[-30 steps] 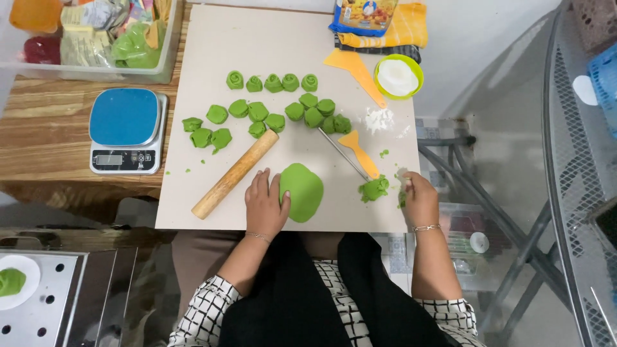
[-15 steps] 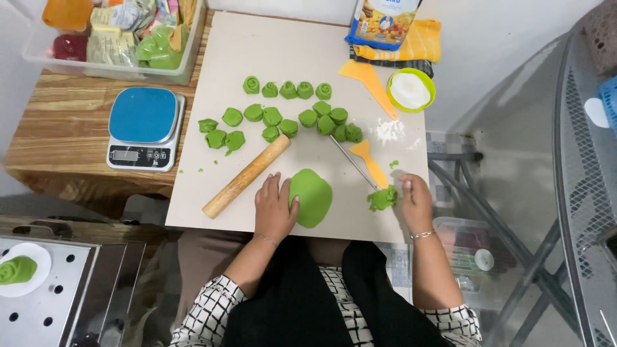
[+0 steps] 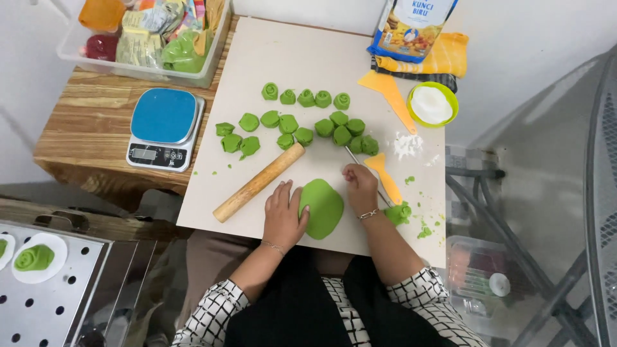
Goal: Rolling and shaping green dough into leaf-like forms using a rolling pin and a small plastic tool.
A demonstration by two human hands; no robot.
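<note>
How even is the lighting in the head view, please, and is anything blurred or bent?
Head view: soft, even light; faint shadows under the rolling pin and both hands; the flat green dough is sharp; straight edges bow slightly near the corners; no strong glare.
</note>
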